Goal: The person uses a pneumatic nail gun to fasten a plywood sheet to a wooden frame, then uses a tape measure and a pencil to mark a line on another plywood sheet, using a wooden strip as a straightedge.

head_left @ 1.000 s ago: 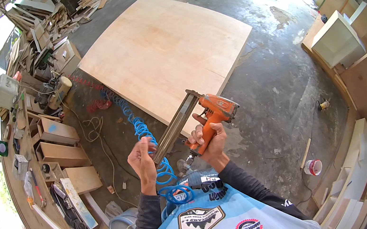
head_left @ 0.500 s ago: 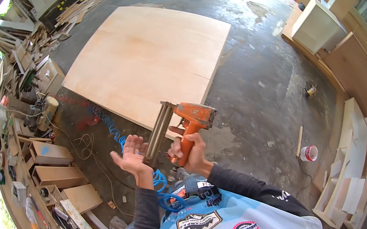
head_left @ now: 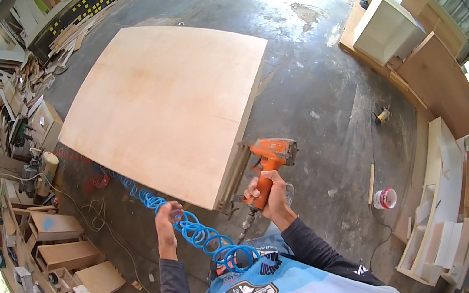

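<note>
Head view: Your right hand (head_left: 272,192) is closed around the handle of the orange nail gun (head_left: 274,151), with the index finger near the trigger; contact with the trigger cannot be confirmed. The gun is held upright, out in front of you, beside the near right edge of the large, pale, rectangular wooden panel (head_left: 160,103). Compared with half a second ago, when its long dark metal magazine (head_left: 237,175) crossed the panel's near corner, the tool now sits further right, and the magazine runs alongside that edge. Whether it touches the wood cannot be determined.

Your left hand (head_left: 165,225) has left its open, palm-up position beside the magazine's lower end. Its fingers are now bent at the blue coiled plastic hose (head_left: 204,236), left of the panel's near corner; whether they grip the coil or merely rest on it, you cannot be certified either way. The hose now stretches in plain loops between that hand and your shirt front.

Assessment: with your left hand clear of the magazine, attention appears to have passed from the tool's magazine to hose slack and positioning. Nothing shows a fastener being driven at this moment.
</note>
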A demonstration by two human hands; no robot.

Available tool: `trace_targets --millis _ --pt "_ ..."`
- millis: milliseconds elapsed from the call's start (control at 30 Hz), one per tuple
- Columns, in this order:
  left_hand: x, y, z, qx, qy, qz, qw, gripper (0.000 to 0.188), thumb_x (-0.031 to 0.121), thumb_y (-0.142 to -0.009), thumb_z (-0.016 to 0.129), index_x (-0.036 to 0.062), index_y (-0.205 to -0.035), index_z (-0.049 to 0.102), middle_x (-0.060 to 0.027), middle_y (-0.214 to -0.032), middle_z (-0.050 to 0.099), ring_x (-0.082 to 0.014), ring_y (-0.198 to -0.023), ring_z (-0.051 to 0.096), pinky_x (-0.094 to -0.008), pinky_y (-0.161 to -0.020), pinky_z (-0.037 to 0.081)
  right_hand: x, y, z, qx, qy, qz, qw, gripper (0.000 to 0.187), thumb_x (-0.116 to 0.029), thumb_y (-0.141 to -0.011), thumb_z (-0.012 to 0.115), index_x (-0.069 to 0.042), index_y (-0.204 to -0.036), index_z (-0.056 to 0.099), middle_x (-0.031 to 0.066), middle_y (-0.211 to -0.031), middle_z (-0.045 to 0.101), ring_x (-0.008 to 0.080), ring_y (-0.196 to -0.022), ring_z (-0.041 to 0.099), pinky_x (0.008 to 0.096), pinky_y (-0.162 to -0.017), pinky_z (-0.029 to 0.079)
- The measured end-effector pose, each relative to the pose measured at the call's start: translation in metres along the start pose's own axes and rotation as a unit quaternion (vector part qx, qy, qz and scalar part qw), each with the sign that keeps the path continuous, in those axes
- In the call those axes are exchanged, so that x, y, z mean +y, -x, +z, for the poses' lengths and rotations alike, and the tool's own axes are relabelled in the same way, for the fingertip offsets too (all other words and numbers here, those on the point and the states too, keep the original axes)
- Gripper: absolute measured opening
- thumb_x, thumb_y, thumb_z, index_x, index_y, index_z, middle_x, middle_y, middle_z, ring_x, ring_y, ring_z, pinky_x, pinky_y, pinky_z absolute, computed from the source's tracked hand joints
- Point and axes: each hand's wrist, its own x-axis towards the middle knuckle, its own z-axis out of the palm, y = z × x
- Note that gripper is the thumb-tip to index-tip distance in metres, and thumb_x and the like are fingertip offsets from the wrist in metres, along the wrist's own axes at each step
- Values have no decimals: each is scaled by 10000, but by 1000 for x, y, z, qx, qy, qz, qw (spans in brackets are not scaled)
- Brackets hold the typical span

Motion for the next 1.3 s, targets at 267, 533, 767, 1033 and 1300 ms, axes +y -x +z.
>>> trace_targets --millis 267,533,767,1033,1300 --pt "-76 -35 138 -145 -403 -187 884 355 331 -939 630 -12 -991 704 -117 -796 724 -231 -781 708 -365 -692 531 -119 -82 -122 124 130 80 980 118 -89 -862 610 -19 -795 545 89 -697 573 177 -544 550 418 -584 518" --pt "-98 -165 298 34 -392 111 913 271 279 -853 699 10 -890 705 -176 -771 685 -320 -738 673 -409 -694 520 -174 -137 -226 185 278 71 940 138 -40 -830 689 49 -897 607 122 -807 661 201 -717 654 325 -649 537" --pt "-124 -329 384 109 -468 157 863 387 196 -835 712 4 -1156 613 -200 -1283 558 -352 -1187 534 -443 -986 440 -200 -206 -277 259 313 104 908 93 16 -829 652 46 -879 580 119 -805 638 208 -708 634 357 -698 525" --pt "-159 -454 414 88 -599 241 758 677 336 -916 648 13 -1460 407 -256 -1571 265 -430 -1466 230 -555 -1178 212 -229 -308 -257 220 389 99 889 91 17 -824 556 34 -912 539 112 -708 597 211 -543 587 353 -524 504" --pt "-181 -463 403 93 -668 283 682 709 462 -999 474 36 -1538 300 -225 -1607 228 -404 -1493 202 -569 -1202 176 -262 -446 -193 44 406 129 904 264 -5 -855 513 29 -1116 504 109 -696 599 170 -490 572 309 -450 478"
